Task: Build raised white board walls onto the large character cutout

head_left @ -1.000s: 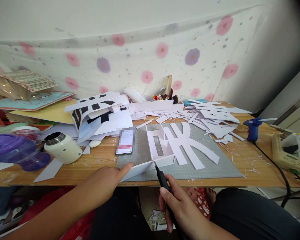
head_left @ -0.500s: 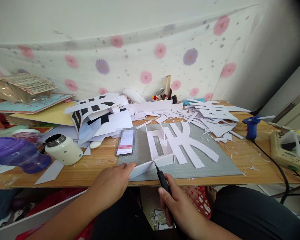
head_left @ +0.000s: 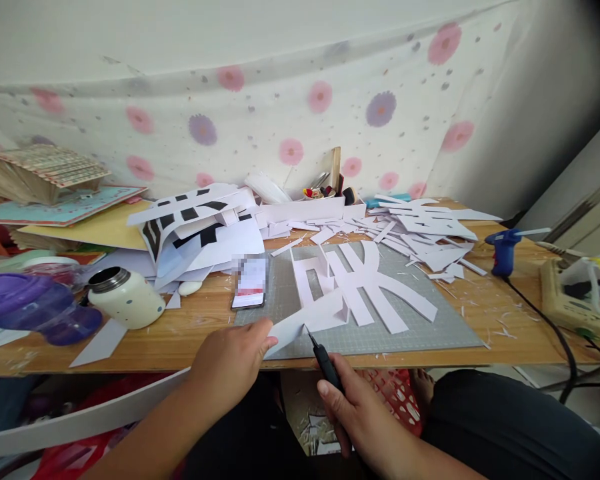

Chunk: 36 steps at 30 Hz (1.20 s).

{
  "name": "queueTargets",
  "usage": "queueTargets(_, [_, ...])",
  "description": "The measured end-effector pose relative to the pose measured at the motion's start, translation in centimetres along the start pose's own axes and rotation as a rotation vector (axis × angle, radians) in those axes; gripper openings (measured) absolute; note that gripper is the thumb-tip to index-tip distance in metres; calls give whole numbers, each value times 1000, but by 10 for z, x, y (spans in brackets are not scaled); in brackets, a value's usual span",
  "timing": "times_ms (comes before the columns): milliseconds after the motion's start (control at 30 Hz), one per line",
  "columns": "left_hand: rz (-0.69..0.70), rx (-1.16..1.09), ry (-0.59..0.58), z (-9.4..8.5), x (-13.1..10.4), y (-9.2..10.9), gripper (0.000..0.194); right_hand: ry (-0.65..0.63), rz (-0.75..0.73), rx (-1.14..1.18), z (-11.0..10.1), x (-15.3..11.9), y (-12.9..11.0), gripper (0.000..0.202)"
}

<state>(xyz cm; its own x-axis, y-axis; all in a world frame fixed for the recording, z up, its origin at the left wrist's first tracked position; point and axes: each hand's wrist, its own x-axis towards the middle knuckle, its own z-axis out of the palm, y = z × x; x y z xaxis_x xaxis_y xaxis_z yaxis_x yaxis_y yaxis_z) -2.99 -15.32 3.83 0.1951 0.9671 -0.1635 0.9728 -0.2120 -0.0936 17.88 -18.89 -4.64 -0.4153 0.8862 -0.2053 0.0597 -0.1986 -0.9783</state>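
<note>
Fingers of the left hand [head_left: 230, 363] pinch a thin white foam strip [head_left: 307, 323], while the right hand [head_left: 363, 417] grips a slim black knife [head_left: 324, 361] at its near edge.

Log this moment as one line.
left hand: holds white strip | right hand: grips craft knife, tip at strip | cutting mat

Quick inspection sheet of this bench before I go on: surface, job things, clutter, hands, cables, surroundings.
Surface: wooden table bearing a grey cutting mat.
Job's things: white strip lifted at the mat's near edge; white cut-out shape flat on the mat.
Clutter: white offcuts, phone, cream flask, purple bottle.
Grippers: left hand pinches the strip; right hand grips a black craft knife, tip at the strip.
Cables: black cord from the blue glue gun.
Surroundings: flowered cloth behind.
</note>
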Motion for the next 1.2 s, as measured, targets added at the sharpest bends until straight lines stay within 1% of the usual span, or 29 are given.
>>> queueTargets(100, [-21, -14, -23, -11, -7, -3, 33, -10, 19, -50, 0, -4, -1, 51])
queueTargets(267, [-40, -46, -56, -24, -16, -7, 33, -17, -46, -122, -1, -9, -3, 51])
queueTargets(367, [-63, -108, -73, -29, -21, -8, 32, -72, -68, -138, -4, -10, -3, 53])
queueTargets(500, [-65, -173, -94, -31, -26, -9, 32, -147, -63, -142, -8, -11, -2, 54])
queueTargets(633, [-59, -186, -83, -27, -26, -9, 32, -105, -129, -185, -11, -12, -5, 46])
queueTargets(767, [-53, -202, -74, -25, -25, -10, 33, -115, -142, -260, -12, -12, -5, 41])
queueTargets(833, [-61, -217, -59, -27, -26, -12, 33, -98, -122, -297, -12, -12, -1, 42])
queueTargets(933, [-117, -228, 3, -35, -27, -17, 33, -86, -98, -321, -12, -14, 1, 41])
queueTargets(1000, [-147, -240, 32, -38, -28, -22, 34, -125, -122, -306, -13, -16, -4, 39])
queueTargets(1067, [-143, -263, 26, -39, -29, -24, 34, -163, -175, -296, -15, -19, -14, 42])
queueTargets(1200, [-114, -299, 27, -32, -29, -22, 33, -117, -264, -334, -19, -23, -34, 46])
